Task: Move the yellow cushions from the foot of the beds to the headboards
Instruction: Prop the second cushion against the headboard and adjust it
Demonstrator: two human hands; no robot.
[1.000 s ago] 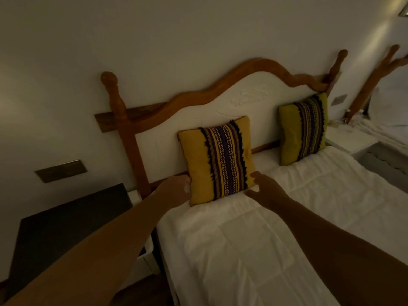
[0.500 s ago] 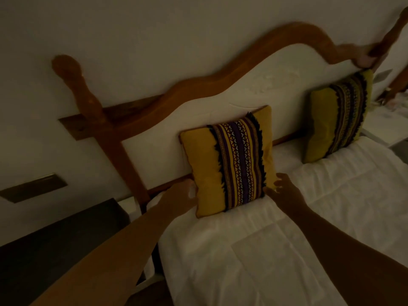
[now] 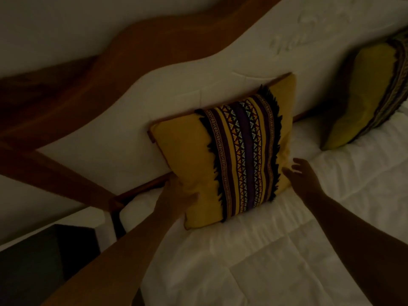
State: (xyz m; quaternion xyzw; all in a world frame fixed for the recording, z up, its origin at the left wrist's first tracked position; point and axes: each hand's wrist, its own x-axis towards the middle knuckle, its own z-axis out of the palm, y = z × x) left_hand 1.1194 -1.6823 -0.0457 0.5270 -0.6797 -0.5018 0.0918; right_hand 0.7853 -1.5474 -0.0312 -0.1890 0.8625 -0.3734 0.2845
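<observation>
The near yellow cushion (image 3: 223, 160) is propped upright on the white bedding (image 3: 265, 250) against the headboard (image 3: 136, 120), with a second cushion (image 3: 364, 93) likewise placed farther right. Since a moment ago, the right hand (image 3: 302, 173) has been opened and drawn just off the cushion's edge, fingers spread and empty, while the left hand (image 3: 176, 195) is kept pressed to its lower-left side, the grip hidden. Placement here is judged nearly finished.
</observation>
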